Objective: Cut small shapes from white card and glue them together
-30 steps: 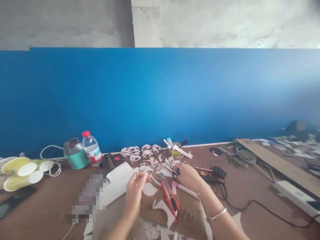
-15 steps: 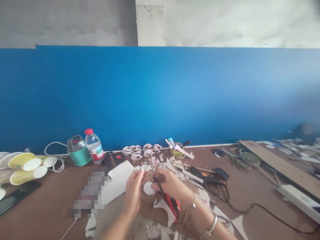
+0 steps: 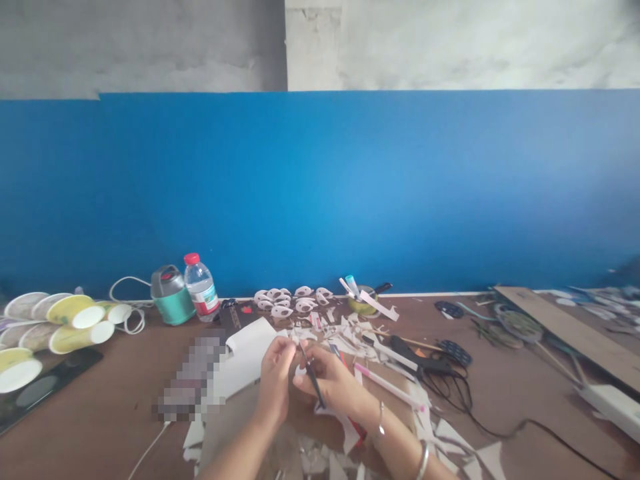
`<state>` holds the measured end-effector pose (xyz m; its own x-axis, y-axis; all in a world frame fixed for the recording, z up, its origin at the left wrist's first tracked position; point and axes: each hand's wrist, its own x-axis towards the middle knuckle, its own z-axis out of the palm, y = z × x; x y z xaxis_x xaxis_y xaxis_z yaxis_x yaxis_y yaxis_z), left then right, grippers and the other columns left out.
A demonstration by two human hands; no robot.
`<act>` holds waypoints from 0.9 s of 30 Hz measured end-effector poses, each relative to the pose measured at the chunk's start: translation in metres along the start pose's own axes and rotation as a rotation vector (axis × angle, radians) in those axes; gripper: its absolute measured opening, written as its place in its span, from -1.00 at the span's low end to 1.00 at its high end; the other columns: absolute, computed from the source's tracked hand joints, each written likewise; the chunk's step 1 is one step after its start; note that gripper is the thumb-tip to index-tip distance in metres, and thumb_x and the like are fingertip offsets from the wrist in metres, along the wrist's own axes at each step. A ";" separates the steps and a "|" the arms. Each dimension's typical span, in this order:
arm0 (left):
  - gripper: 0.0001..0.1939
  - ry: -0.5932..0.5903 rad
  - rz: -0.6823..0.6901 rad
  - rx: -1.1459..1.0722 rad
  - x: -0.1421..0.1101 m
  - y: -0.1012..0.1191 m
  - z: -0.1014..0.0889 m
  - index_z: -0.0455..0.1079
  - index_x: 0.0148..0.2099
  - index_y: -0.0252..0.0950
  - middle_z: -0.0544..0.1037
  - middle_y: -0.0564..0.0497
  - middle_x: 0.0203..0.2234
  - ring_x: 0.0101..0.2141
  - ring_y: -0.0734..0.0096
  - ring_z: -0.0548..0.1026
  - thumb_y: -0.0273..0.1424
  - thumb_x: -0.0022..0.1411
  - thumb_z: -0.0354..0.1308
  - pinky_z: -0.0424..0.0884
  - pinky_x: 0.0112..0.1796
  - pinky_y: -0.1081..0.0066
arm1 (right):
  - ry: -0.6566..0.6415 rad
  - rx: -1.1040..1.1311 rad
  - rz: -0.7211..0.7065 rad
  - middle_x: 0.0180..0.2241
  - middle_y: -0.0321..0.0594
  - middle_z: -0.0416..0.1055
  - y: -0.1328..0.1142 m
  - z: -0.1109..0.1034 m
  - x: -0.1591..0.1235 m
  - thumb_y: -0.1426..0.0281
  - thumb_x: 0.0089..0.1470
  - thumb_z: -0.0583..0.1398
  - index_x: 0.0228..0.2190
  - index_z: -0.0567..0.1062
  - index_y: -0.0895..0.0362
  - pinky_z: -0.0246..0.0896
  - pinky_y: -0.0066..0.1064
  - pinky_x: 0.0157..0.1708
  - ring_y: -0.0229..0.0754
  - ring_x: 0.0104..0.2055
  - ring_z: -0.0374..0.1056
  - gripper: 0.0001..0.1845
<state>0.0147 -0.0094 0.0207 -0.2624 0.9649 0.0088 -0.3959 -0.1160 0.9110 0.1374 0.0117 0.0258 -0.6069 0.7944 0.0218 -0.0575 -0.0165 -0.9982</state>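
Observation:
My left hand (image 3: 275, 377) is closed in a pinch, its fingertips at a small white paper piece mostly hidden by the fingers. Close beside it, my right hand (image 3: 333, 380) grips black-handled scissors (image 3: 315, 383), the metal tip pointing up toward my left fingertips. Part of a white paper disc (image 3: 300, 371) shows between the hands. A red utility knife (image 3: 358, 432) lies under my right hand, largely covered. Near it rests a curved white paper offcut (image 3: 349, 432) on the brown board (image 3: 305, 421).
White cut-out shapes (image 3: 281, 311) sit in rows at the back. Paper scraps (image 3: 350, 333), a pink-ended pen (image 3: 387, 385) and a black glue gun (image 3: 420, 360) with its cable lie right. Left are a water bottle (image 3: 202, 293), a teal pot (image 3: 173, 303) and paper cups (image 3: 75, 313).
My right hand has come left from the scrap pile with the scissors and now meets my left hand. The scissors' tip has reached the left fingertips. The view has shifted slightly left.

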 end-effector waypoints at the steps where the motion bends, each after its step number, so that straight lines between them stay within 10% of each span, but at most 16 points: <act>1: -0.76 0.000 0.002 0.008 0.000 0.000 0.000 0.25 -0.45 -0.27 0.47 0.10 -0.57 -0.55 0.45 0.42 -0.23 0.07 0.16 0.32 -0.49 0.48 | 0.013 0.002 0.005 -0.60 -0.43 0.27 0.001 0.001 0.000 0.18 -0.18 0.35 -0.36 0.34 0.14 0.09 -0.55 -0.64 -0.35 -0.62 0.23 -0.58; 27: -0.78 -0.029 -0.003 -0.037 0.001 -0.004 -0.002 0.23 -0.46 -0.27 0.42 0.10 -0.58 -0.53 0.45 0.40 -0.28 0.08 0.16 0.26 -0.51 0.49 | 0.073 -0.010 -0.048 -0.53 -0.39 0.30 0.010 0.005 0.001 0.21 -0.10 0.31 -0.32 0.36 0.15 0.12 -0.52 -0.59 -0.36 -0.60 0.22 -0.64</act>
<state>0.0144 -0.0082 0.0165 -0.2352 0.9718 0.0183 -0.4291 -0.1208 0.8952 0.1325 0.0092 0.0158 -0.5445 0.8362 0.0663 -0.0773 0.0287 -0.9966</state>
